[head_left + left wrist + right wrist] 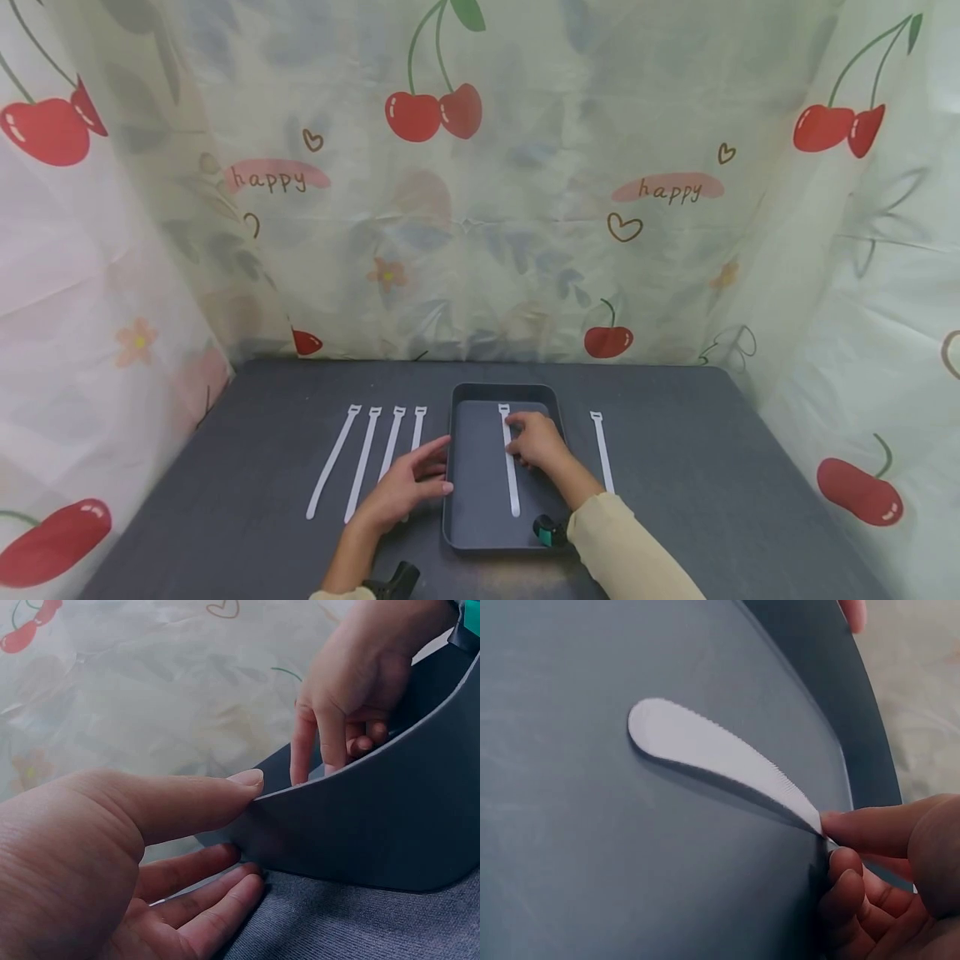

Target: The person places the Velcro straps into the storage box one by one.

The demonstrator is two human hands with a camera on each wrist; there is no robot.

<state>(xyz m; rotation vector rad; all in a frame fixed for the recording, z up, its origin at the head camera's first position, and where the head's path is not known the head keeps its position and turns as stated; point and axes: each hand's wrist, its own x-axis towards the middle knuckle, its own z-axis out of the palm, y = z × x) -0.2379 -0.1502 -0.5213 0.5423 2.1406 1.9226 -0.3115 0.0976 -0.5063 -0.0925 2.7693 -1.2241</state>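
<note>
A white cable strap [512, 479] with a slotted head lies lengthwise in a dark grey tray [468, 543]. My right hand [542, 442] pinches this strap along its upper half between thumb and index finger, the other fingers curled in. In the right wrist view the strap's rounded tail [667, 731] lies toward the tray floor, with a shadow under its bowed middle. At the tray's left side my left hand [401, 492] rests, its thumb [202, 802] at the rim and its extended fingers low against the outer wall.
Several white straps [330, 467] lie in a row left of the tray, some partly hidden behind my left hand. Another strap [602, 450] lies to the right. A patterned curtain [465, 250] stands behind the dark table [675, 467].
</note>
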